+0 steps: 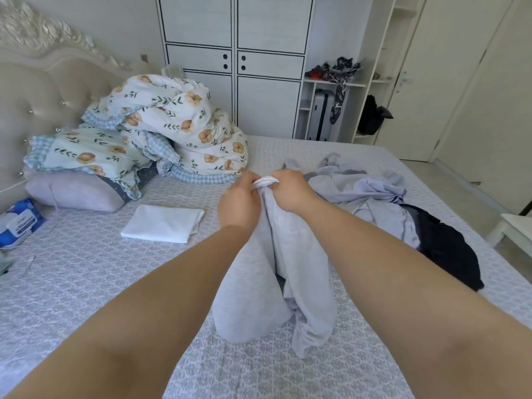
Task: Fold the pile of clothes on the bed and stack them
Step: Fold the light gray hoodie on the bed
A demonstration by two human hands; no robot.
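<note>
A light grey garment (290, 272) with a white ribbed edge hangs above the bed (86, 283), its lower part bunched on the sheet. My left hand (239, 203) and my right hand (290, 191) grip its top edge close together, fingers curled round the white band. To the right lies the unfolded pile of clothes (374, 194): pale grey and lilac pieces, with a dark navy garment (449, 249) at its near right. A folded white garment (164, 223) lies flat on the sheet to the left of my hands.
A heap of floral bedding (172, 125) and a lilac pillow (77, 191) sit at the headboard end. A blue wipes pack (17, 223) lies at the far left. White wardrobes (236, 61) and shelves with a suitcase (321, 113) stand behind the bed.
</note>
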